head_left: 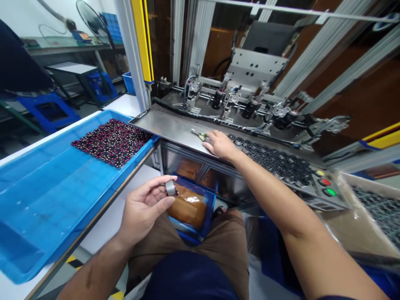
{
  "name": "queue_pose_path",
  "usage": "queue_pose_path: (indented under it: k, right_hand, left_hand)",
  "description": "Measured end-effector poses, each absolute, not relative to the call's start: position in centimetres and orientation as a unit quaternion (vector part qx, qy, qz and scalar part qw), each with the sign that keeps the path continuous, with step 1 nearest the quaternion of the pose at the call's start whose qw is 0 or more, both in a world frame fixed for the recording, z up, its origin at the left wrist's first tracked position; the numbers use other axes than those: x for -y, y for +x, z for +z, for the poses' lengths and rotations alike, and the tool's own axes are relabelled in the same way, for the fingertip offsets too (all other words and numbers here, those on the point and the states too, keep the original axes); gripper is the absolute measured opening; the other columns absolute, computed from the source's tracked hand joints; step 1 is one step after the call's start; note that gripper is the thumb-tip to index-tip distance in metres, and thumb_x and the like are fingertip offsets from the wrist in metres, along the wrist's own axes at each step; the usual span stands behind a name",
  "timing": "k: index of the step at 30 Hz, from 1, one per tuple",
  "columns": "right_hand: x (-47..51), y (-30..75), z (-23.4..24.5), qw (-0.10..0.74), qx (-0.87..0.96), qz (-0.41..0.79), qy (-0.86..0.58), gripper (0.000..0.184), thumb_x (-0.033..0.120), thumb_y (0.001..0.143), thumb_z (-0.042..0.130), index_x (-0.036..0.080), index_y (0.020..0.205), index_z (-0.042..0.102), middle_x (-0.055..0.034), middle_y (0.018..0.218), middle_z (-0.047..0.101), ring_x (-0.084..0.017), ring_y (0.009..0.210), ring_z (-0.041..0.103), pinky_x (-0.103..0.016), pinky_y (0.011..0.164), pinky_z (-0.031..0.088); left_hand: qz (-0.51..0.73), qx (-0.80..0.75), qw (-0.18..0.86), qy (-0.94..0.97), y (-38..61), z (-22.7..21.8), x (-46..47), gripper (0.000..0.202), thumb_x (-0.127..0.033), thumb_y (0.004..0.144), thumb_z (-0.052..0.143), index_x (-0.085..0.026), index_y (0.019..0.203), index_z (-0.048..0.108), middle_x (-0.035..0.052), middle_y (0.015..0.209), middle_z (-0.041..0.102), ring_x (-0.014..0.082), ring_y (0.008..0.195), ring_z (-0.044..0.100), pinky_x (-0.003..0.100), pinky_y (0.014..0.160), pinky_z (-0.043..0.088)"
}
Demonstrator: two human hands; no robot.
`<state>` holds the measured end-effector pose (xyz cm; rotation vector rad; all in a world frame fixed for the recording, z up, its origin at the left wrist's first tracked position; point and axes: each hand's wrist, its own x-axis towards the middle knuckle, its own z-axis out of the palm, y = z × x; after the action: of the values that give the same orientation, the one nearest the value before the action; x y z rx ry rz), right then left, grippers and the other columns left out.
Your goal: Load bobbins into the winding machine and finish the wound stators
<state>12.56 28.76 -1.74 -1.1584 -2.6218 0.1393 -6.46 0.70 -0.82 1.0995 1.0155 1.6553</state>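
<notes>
Grey metal ring (170,188): I have it pinched in the left hand (146,205), near the blue tray (62,183). The right hand (220,145) lies at the pliers (201,135) on the ledge (175,128); its closure I cannot tell. Judged step: tool handling, calling next for secure handle control.
</notes>
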Motion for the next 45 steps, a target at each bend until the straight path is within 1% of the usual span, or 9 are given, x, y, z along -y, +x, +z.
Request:
queue_pose_path:
  k: [5, 10, 12, 15, 18, 21, 27, 36, 45]
  right_hand:
    - [-28.2, 13.9, -0.6, 0.193, 0.880, 0.109, -0.420, 0.035, 0.036, 0.092, 0.051, 0.010, 0.111, 0.063, -0.0194, 0.111, 0.064, -0.032, 0.109, 0.058, -0.047, 0.100, 0.042]
    - [-21.6, 16.8, -0.1, 0.289, 0.826, 0.260, -0.407, 0.057, 0.049, 0.101, 0.007, 0.020, 0.129, 0.047, -0.0105, 0.109, 0.063, -0.017, 0.077, 0.068, -0.033, 0.070, 0.056]
    - [-16.2, 18.3, -1.1, 0.370, 0.728, 0.457, -0.352, 0.048, 0.057, 0.098, 0.027, 0.026, 0.131, 0.043, -0.0078, 0.106, 0.061, -0.018, 0.072, 0.068, -0.034, 0.063, 0.057]
    - [-7.3, 19.8, -3.5, 0.373, 0.670, 0.555, -0.321, 0.051, 0.041, 0.088, 0.062, 0.027, 0.133, 0.043, -0.0060, 0.102, 0.060, -0.018, 0.080, 0.066, -0.034, 0.070, 0.057]
    - [-1.1, 20.1, -5.5, 0.377, 0.713, 0.504, -0.309, 0.055, 0.020, 0.084, 0.064, 0.027, 0.134, 0.043, -0.0059, 0.098, 0.064, -0.017, 0.080, 0.064, -0.032, 0.073, 0.056]
    - [0.7, 19.8, -5.8, 0.393, 0.768, 0.434, -0.260, 0.067, 0.011, 0.077, 0.062, 0.023, 0.139, 0.041, -0.0081, 0.099, 0.065, -0.019, 0.083, 0.064, -0.035, 0.075, 0.056]
    - [-0.8, 20.0, -4.4, 0.416, 0.777, 0.407, -0.238, 0.071, 0.010, 0.072, 0.058, 0.017, 0.141, 0.042, -0.0118, 0.104, 0.061, -0.022, 0.092, 0.060, -0.040, 0.080, 0.055]
    - [-1.1, 19.4, -4.0, 0.422, 0.776, 0.417, -0.213, 0.071, 0.006, 0.070, 0.056, 0.017, 0.139, 0.044, -0.0076, 0.090, 0.058, -0.019, 0.080, 0.058, -0.036, 0.070, 0.054]
    - [-0.9, 20.0, -4.6, 0.435, 0.784, 0.376, -0.234, 0.067, 0.003, 0.072, 0.053, 0.018, 0.137, 0.048, -0.0055, 0.081, 0.060, -0.016, 0.066, 0.055, -0.029, 0.058, 0.050]
  left_hand:
    - [0.651, -0.380, 0.479, 0.450, -5.7, -0.7, -0.5, 0.041, -0.010, 0.079, 0.073, -0.023, 0.118, 0.067, 0.0080, 0.120, 0.071, 0.0175, 0.101, 0.071, 0.024, 0.091, 0.057]
    - [0.662, -0.394, 0.463, 0.439, -5.1, -0.4, 0.3, 0.040, -0.009, 0.076, 0.075, -0.020, 0.115, 0.068, 0.0101, 0.119, 0.071, 0.0200, 0.099, 0.072, 0.027, 0.088, 0.059]
    - [0.665, -0.396, 0.456, 0.439, -4.9, -0.4, 0.5, 0.040, -0.008, 0.077, 0.074, -0.021, 0.114, 0.069, 0.0096, 0.120, 0.071, 0.0195, 0.099, 0.072, 0.027, 0.088, 0.059]
    - [0.657, -0.398, 0.461, 0.446, -4.2, -0.4, 0.5, 0.040, -0.007, 0.078, 0.073, -0.021, 0.115, 0.068, 0.0089, 0.120, 0.071, 0.0188, 0.100, 0.071, 0.026, 0.089, 0.058]
    - [0.641, -0.392, 0.476, 0.458, -3.0, -0.5, 0.2, 0.040, -0.006, 0.078, 0.072, -0.021, 0.116, 0.068, 0.0085, 0.119, 0.071, 0.0190, 0.102, 0.071, 0.026, 0.091, 0.058]
    - [0.625, -0.381, 0.486, 0.477, -1.6, -0.6, -0.3, 0.040, -0.007, 0.079, 0.072, -0.021, 0.116, 0.068, 0.0078, 0.119, 0.071, 0.0196, 0.104, 0.070, 0.028, 0.094, 0.057]
    - [0.606, -0.382, 0.496, 0.491, -0.1, -0.5, -0.4, 0.040, -0.008, 0.078, 0.072, -0.021, 0.116, 0.068, 0.0080, 0.118, 0.071, 0.0203, 0.105, 0.069, 0.028, 0.094, 0.057]
    - [0.596, -0.404, 0.479, 0.502, -0.1, -0.1, 0.0, 0.040, -0.006, 0.079, 0.072, -0.023, 0.115, 0.069, 0.0052, 0.118, 0.071, 0.0179, 0.106, 0.069, 0.025, 0.096, 0.055]
    - [0.592, -0.395, 0.485, 0.507, 0.1, -0.4, -0.1, 0.041, -0.006, 0.079, 0.071, -0.023, 0.116, 0.068, 0.0069, 0.120, 0.070, 0.0200, 0.108, 0.068, 0.028, 0.097, 0.055]
